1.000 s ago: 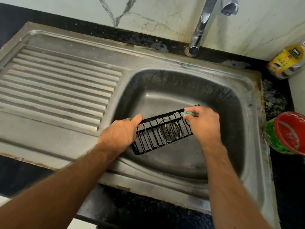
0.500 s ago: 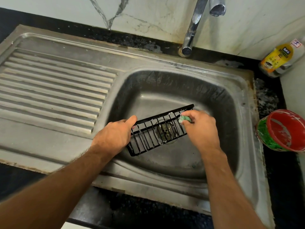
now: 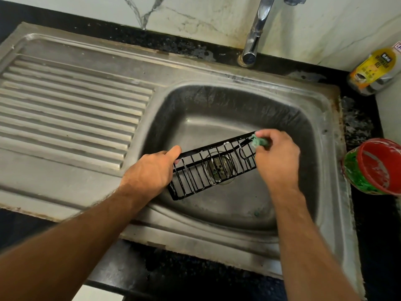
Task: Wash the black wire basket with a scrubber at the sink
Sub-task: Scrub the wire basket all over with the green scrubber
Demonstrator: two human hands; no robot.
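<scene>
Two hands hold the suds-flecked black wire basket (image 3: 213, 168): left hand (image 3: 152, 170) gripping its end, right hand (image 3: 276, 157) fingers pinching a green scrubber (image 3: 259, 141).

Warm, fairly dim indoor light is falling from above, leaving the steel sink (image 3: 325, 118) basin shadowed along its far wall. Soft glare is catching the tap (image 3: 256, 27) and drainboard ridges (image 3: 71, 109). The wide lens is bending the counter edges, and the forearms near the bottom are blurring slightly.
</scene>
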